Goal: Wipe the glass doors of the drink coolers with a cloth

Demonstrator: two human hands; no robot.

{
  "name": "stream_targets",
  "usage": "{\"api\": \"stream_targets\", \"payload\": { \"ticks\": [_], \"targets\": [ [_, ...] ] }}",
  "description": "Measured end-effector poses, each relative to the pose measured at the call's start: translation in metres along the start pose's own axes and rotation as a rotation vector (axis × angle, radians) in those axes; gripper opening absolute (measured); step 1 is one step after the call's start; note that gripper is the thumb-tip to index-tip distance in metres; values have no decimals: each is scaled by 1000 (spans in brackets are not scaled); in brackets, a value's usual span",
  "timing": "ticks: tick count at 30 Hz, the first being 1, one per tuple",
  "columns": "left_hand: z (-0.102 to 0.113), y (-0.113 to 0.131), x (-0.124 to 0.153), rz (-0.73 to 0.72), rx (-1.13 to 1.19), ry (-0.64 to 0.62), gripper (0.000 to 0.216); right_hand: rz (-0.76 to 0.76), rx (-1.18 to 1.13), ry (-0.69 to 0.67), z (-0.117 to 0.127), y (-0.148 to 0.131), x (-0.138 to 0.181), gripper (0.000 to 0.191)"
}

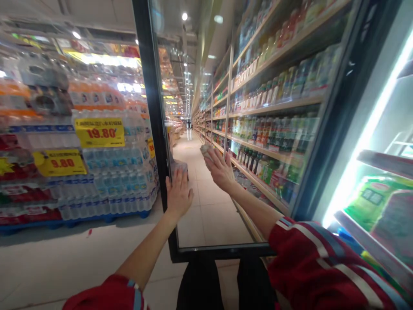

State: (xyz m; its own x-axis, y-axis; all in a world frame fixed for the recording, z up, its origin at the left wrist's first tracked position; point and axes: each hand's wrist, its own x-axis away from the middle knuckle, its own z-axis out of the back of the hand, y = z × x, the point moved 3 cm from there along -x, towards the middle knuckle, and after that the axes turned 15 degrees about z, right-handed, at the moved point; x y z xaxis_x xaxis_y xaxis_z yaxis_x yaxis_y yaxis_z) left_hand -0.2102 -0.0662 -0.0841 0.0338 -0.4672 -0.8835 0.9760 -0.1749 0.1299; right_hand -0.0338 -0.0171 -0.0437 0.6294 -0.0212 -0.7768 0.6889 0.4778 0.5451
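One glass door (pixel 156 107), long axis upright, right grip (pixel 222 171) holding cloth (pixel 205 150), left grip (pixel 179 194) wide

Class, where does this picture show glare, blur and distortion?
Head view: the long white light strip glares, burnt out; head view: the green packet beside it looks smeared; head view: the black rectangular door frame slants, perhaps from wide-angle distortion.

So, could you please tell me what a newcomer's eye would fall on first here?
Probably the glass door in the middle, with the left hand flat near its left edge and the right hand holding a pale cloth against it. Next, the yellow price signs among stacked bottles at left, and the bright light strip at right.
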Motion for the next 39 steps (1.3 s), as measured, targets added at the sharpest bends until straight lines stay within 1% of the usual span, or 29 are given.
{"api": "stream_targets", "payload": {
  "ticks": [4,5,7,10,11,13,16,18,19,23,24,26,29,30,32,36,38,39],
  "targets": [
    [-7,20,-6,-53,6,-25,65,146,-23,-48,2,1,32,47],
    [-9,24,-8,-65,3,-29,64,162,-27,-52,3,4,38,48],
    [-12,34,-14,-82,-2,-38,63,108,-13,-34,6,15,43,49],
    [-15,50,-23,-111,6,-53,64,-65,72,44,14,37,42,47],
    [-16,55,-26,-122,10,-56,64,-94,96,55,17,41,43,46],
    [-17,65,-31,-142,15,-55,64,-75,115,50,19,42,46,45],
    [-19,74,-37,-175,13,-53,63,32,93,5,18,37,56,45],
    [-21,77,-40,-190,6,-56,62,56,100,-1,19,40,60,45],
    [-22,78,-42,-193,2,-56,62,33,114,7,20,45,60,44],
    [-25,83,-48,-207,-3,-53,63,-189,168,66,27,70,58,42],
    [-26,84,-49,-213,0,-51,63,-214,170,69,28,73,59,43],
    [-27,88,-49,-227,6,-46,63,-168,156,39,28,70,63,46],
    [-30,95,-49,-252,10,-43,64,-25,118,-27,26,64,71,50],
    [-31,98,-49,-260,11,-44,64,-19,117,-33,26,66,73,50],
    [-34,103,-50,-277,15,-48,65,-105,149,4,30,78,78,49],
    [-36,116,-54,-308,40,-38,62,-416,267,169,43,112,91,48],
    [-36,123,-56,-323,53,-33,60,-482,294,204,47,117,96,49],
    [-36,128,-57,-332,57,-32,60,-472,290,194,47,116,97,48]
  ]
}}
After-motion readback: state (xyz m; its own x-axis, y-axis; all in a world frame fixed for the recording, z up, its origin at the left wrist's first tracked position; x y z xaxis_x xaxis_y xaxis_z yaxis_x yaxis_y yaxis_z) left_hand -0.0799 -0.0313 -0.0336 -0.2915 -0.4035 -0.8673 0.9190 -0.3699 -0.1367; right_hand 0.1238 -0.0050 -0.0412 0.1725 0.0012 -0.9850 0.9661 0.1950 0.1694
